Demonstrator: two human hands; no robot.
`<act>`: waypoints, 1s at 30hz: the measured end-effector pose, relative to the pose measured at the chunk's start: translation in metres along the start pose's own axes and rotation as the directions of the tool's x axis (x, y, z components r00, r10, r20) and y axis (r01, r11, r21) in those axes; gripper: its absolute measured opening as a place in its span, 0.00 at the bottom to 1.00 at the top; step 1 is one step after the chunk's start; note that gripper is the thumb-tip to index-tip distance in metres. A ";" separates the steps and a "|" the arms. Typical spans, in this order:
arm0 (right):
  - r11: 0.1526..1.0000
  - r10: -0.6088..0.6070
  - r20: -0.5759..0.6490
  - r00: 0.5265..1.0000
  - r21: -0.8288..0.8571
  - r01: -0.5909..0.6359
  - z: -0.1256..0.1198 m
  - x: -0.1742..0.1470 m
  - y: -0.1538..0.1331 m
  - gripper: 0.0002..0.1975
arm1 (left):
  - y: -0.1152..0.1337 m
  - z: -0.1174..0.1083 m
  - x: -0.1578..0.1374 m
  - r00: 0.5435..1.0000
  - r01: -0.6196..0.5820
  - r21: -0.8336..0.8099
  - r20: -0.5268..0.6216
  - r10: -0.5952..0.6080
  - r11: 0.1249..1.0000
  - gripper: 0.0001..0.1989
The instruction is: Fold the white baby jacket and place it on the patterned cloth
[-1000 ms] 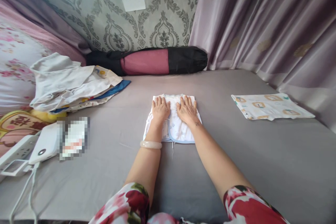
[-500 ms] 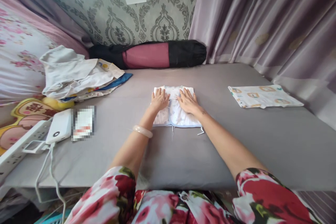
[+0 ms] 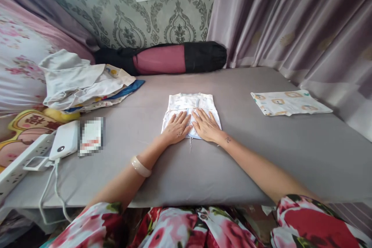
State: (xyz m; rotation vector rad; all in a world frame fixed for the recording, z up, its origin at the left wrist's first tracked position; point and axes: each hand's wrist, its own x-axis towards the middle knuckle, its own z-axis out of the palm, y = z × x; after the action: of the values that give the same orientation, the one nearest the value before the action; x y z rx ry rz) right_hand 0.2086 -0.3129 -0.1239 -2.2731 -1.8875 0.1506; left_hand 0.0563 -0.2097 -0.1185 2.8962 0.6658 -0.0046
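Observation:
A small white baby garment (image 3: 190, 101) with pale prints, blue edging and thin ties lies folded on the grey sheet in front of me. My left hand (image 3: 178, 128) rests flat on its lower left part, fingers outstretched. Beside it, my right hand (image 3: 205, 124) presses flat on the lower right part, fingers also spread. The thumbs are near each other at the middle of the cloth. Much of the garment's lower edge is hidden under both hands, with a white tie (image 3: 191, 145) hanging out between them.
To the right lies a folded white printed cloth (image 3: 290, 102). A clothes pile (image 3: 87, 85) is at the left, near a white power bank (image 3: 64, 141), a power strip (image 3: 27, 157) and a blurred-out packet (image 3: 91, 136). A black and maroon roll (image 3: 159, 60) lies along the wall.
Both hands have slid toward me, from the garment's upper part to its lower edge. The folded upper band is now uncovered. The view has shifted slightly.

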 end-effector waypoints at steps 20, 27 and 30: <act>0.990 -0.129 0.109 0.986 0.076 0.121 -0.015 -0.028 -0.020 0.30 | -0.010 -0.010 -0.031 1.000 -0.011 -0.020 0.023 0.011 1.000 0.31; 0.991 -0.125 0.104 0.987 0.057 0.120 -0.007 -0.026 -0.020 0.29 | -0.012 0.001 -0.029 1.000 -0.001 -0.031 -0.011 0.001 1.000 0.31; 0.986 -0.129 0.137 0.982 0.123 0.112 -0.011 -0.025 -0.018 0.29 | -0.012 -0.003 -0.031 1.000 0.003 -0.067 -0.008 -0.003 0.998 0.31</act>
State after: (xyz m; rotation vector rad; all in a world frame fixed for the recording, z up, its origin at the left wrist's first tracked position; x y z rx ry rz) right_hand 0.1889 -0.3354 -0.1104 -2.1179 -2.0240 0.4070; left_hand 0.0233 -0.2119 -0.1167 2.8326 0.6587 0.0291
